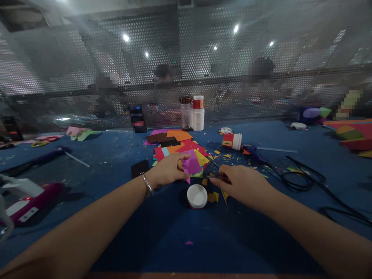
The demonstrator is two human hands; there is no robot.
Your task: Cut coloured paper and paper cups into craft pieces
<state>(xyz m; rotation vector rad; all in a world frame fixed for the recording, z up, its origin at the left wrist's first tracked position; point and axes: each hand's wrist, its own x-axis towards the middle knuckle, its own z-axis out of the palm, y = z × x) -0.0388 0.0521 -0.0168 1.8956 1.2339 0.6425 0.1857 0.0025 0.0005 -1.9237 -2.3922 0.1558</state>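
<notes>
My left hand (168,169), with a silver bangle at the wrist, pinches a piece of purple paper (192,162) between thumb and fingers. To its right, my right hand (242,182) is closed around the dark handles of a pair of scissors (223,177). The blades point up and left, close to the paper's right side. Below and between both hands stands a white paper cup (197,196), seen from above. Yellow paper scraps (213,197) lie beside it. Behind my left hand spreads a pile of coloured paper (180,135).
A clear jar (186,114) and stacked paper cups (198,118) stand at the back. A red-and-white cup (232,142) lies tipped beside a blue glue gun (252,153) with a looping black cord (302,182). On the left are another glue gun (49,157) and a magenta power strip (37,203).
</notes>
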